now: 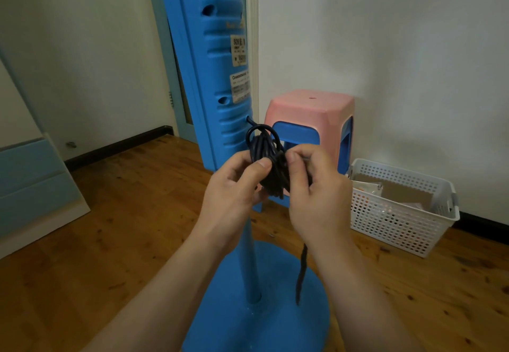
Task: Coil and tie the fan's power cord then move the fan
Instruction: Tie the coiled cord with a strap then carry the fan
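Both hands point(275, 186) around coiled cord point(271, 163)

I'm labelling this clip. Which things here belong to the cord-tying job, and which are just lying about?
Part of the job:
fan
coiled cord
left hand
right hand

Just lying about:
pink stool
white basket

— What's in the hands?
— Left hand point(234, 186) and right hand point(314, 186) both hold the coiled dark cord point(271, 164) beside the blue fan point(220, 76).
— Behind?
— A pink stool point(311, 112), a white basket point(399, 214).
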`<state>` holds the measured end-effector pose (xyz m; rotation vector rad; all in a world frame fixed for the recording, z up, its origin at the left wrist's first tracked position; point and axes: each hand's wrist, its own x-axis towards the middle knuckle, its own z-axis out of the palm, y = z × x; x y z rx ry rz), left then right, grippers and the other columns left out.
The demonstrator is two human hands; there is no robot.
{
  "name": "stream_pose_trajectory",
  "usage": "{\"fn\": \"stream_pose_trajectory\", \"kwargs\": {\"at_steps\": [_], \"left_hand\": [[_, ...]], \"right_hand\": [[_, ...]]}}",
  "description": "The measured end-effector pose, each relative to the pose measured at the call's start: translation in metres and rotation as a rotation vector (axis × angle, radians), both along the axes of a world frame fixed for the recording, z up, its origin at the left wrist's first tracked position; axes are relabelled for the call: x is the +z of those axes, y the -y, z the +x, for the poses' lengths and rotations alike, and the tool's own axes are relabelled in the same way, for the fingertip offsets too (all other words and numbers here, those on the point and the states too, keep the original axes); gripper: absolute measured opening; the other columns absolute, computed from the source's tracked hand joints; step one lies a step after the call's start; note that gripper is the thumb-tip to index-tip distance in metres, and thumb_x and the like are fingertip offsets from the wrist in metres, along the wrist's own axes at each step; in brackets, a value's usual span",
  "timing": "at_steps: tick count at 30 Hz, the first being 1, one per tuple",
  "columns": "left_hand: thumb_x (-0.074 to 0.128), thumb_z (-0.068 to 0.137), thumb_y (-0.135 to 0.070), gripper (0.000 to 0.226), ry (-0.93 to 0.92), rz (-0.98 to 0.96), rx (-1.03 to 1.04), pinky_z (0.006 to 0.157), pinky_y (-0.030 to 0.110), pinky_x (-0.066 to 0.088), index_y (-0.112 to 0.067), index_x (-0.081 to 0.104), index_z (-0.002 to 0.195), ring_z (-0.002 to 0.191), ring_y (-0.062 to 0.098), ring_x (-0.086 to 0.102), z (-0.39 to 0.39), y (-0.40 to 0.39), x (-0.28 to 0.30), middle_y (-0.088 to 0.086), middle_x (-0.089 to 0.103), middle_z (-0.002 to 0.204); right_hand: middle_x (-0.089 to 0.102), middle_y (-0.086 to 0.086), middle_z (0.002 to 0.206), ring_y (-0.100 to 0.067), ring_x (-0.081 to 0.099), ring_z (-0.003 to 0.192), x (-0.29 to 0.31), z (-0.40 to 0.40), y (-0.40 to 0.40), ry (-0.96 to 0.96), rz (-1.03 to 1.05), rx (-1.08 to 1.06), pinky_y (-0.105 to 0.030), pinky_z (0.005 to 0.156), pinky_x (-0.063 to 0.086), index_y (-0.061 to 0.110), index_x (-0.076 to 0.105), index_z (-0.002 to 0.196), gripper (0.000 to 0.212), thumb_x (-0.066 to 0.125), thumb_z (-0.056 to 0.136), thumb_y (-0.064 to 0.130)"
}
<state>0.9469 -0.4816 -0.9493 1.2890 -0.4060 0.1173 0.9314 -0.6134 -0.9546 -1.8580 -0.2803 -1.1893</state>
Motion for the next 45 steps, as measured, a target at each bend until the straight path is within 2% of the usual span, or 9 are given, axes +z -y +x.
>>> {"fn": "stream_pose_trajectory", "kwargs": {"at_steps": [3,8,11,15,22,31,37,42,45], "left_hand": [[0.065,0.088,-0.036,0.033,0.007,0.011,-0.008,0.082,0.03,0.059,-0.014,0.071,0.113,0.104,0.014,0.071,0.002,-0.002,0.002,0.005,0.075,0.108],[0.065,0.083,-0.041,0.035,0.002,0.014,-0.013,0.081,0.032,0.06,-0.018,0.072,0.109,0.102,0.018,0.072,0.004,-0.002,0.003,0.007,0.075,0.106],[0.065,0.082,-0.041,0.036,-0.001,0.027,-0.024,0.08,0.033,0.06,-0.017,0.073,0.109,0.1,0.02,0.073,0.006,-0.008,0.005,0.008,0.075,0.104],[0.065,0.083,-0.041,0.04,-0.003,0.051,-0.06,0.081,0.037,0.059,-0.015,0.072,0.111,0.09,0.012,0.072,0.008,-0.012,0.007,-0.002,0.073,0.092],[0.061,0.092,-0.036,0.029,0.011,0.118,-0.073,0.084,0.035,0.06,-0.019,0.071,0.112,0.103,0.021,0.072,0.006,-0.016,0.012,0.006,0.074,0.107],[0.054,0.102,-0.024,0.023,0.097,0.275,-0.057,0.089,0.03,0.058,-0.023,0.067,0.121,0.107,0.013,0.071,0.004,-0.023,0.014,-0.002,0.074,0.114],[0.054,0.102,-0.017,0.026,0.116,0.311,-0.079,0.086,0.023,0.057,-0.02,0.066,0.125,0.108,0.013,0.07,0.001,-0.028,0.018,-0.002,0.074,0.115],[0.059,0.1,-0.02,0.026,0.11,0.355,-0.098,0.091,0.027,0.057,-0.023,0.067,0.125,0.11,0.014,0.069,0.0,-0.033,0.02,-0.003,0.073,0.116],[0.064,0.098,-0.022,0.026,0.146,0.438,-0.056,0.095,0.033,0.057,-0.025,0.067,0.123,0.108,0.01,0.069,0.001,-0.037,0.021,-0.007,0.074,0.114]], "right_hand": [[0.073,0.013,0.08,-0.001,0.07,0.076,0.003,0.005,-0.001,-0.075,0.174,0.099,-0.013,0.062,0.052,0.019,0.07,0.099,0.006,0.064,0.1,0.019],[0.079,0.007,0.087,-0.006,0.075,0.078,0.009,0.007,0.004,-0.33,0.425,0.381,-0.021,0.062,0.058,0.024,0.072,0.098,0.01,0.071,0.094,0.015],[0.078,0.002,0.075,-0.002,0.066,0.054,0.018,0.009,0.009,-0.423,0.391,0.45,-0.016,0.048,0.05,0.024,0.072,0.09,0.013,0.074,0.091,0.011],[0.077,0.002,0.071,-0.012,0.074,0.061,0.025,0.015,0.009,-0.439,0.33,0.393,-0.019,0.045,0.05,0.025,0.069,0.084,0.015,0.076,0.088,0.013],[0.079,0.006,0.081,-0.012,0.077,0.076,0.022,0.014,0.007,-0.37,0.291,0.374,-0.026,0.061,0.062,0.025,0.079,0.087,0.016,0.074,0.089,0.009],[0.076,0.01,0.104,-0.001,0.07,0.098,0.014,0.009,0.013,-0.426,0.152,0.436,-0.015,0.082,0.055,0.027,0.079,0.108,0.028,0.062,0.099,0.007],[0.068,0.01,0.094,-0.006,0.068,0.093,0.023,0.01,0.014,-0.609,0.113,0.549,-0.018,0.078,0.055,0.037,0.08,0.097,0.041,0.054,0.102,0.006],[0.054,0.005,0.063,-0.001,0.051,0.057,0.031,0.011,0.02,-0.74,0.143,0.626,-0.014,0.054,0.042,0.026,0.08,0.097,0.042,0.046,0.091,0.001],[0.072,0.0,0.072,-0.006,0.055,0.061,0.024,0.01,0.014,-0.673,0.139,0.538,-0.02,0.059,0.048,0.032,0.082,0.097,0.042,0.053,0.095,0.0]]}}
